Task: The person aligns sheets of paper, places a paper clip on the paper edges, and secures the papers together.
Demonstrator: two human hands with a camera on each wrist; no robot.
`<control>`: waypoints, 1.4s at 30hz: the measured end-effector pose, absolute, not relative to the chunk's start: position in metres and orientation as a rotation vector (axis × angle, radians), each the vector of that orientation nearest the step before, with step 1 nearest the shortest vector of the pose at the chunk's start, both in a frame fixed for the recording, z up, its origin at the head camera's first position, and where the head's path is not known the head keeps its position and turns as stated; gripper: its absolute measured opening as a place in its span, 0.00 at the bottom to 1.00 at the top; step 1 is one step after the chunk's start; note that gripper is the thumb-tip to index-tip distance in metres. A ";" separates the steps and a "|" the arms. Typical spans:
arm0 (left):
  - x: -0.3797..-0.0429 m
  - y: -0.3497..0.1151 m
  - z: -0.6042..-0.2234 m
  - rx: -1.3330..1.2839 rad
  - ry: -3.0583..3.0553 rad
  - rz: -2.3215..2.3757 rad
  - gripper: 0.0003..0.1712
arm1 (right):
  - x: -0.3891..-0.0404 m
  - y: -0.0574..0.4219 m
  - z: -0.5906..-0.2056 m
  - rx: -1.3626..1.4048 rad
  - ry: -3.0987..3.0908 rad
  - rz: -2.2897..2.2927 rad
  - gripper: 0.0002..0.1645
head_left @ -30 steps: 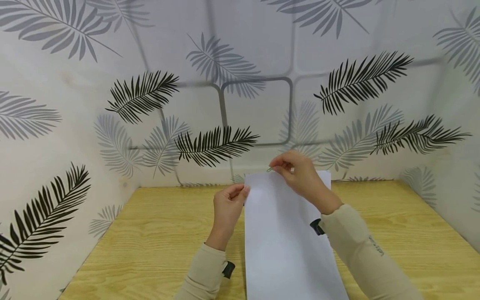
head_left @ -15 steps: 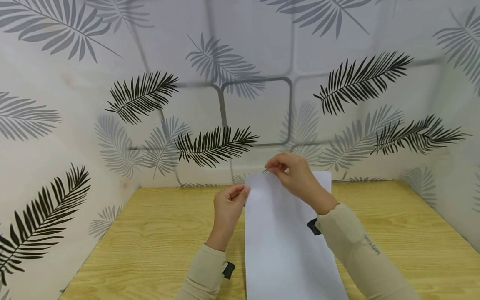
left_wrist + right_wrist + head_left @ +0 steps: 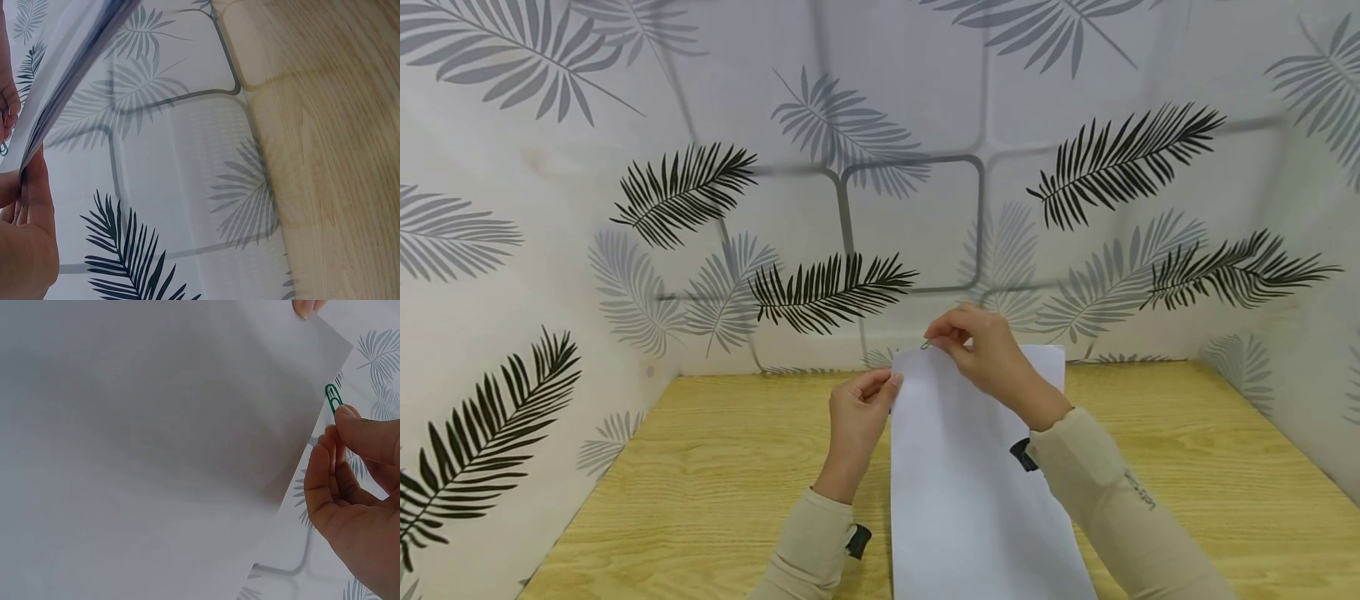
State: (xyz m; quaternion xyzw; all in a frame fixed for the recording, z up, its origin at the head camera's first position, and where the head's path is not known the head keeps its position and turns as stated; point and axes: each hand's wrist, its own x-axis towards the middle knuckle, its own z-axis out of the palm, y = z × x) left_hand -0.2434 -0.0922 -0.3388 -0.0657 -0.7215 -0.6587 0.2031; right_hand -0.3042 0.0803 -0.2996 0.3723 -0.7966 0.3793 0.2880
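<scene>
A stack of white paper sheets (image 3: pixel 970 467) stands tilted up over the table, its several layers showing edge-on in the left wrist view. My left hand (image 3: pixel 859 417) pinches the stack's upper left edge between thumb and fingers; in the left wrist view that hand (image 3: pixel 28 219) holds the sheets' edges together. At the top edge, my right hand (image 3: pixel 988 354) pinches a green paper clip (image 3: pixel 332 395) between thumb and forefinger. The clip's free end points at the paper's edge and overlaps it in the right wrist view.
The sheets rise above a light wood-grain table (image 3: pixel 737 467). Behind it stands a pale wall covering (image 3: pixel 910 225) with grey and black leaf prints. A dark wrist camera (image 3: pixel 857 542) sits at the left sleeve, another camera (image 3: pixel 1022 455) at the right one.
My right hand has slid a little to the left along the top edge with the paper clip, closer to the left corner. The left hand stays at the paper's left edge.
</scene>
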 end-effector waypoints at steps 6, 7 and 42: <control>-0.257 -0.094 -0.354 -0.207 -1.996 -1.834 0.09 | -0.303 0.078 -0.301 1.001 -2.124 1.018 0.06; -0.261 -0.095 -0.358 -0.212 -1.992 -1.833 0.09 | -0.303 0.078 -0.301 1.002 -2.122 1.017 0.06; -0.272 -0.095 -0.371 -0.310 -1.977 -1.778 0.08 | -0.303 0.072 -0.301 1.058 -2.098 1.003 0.07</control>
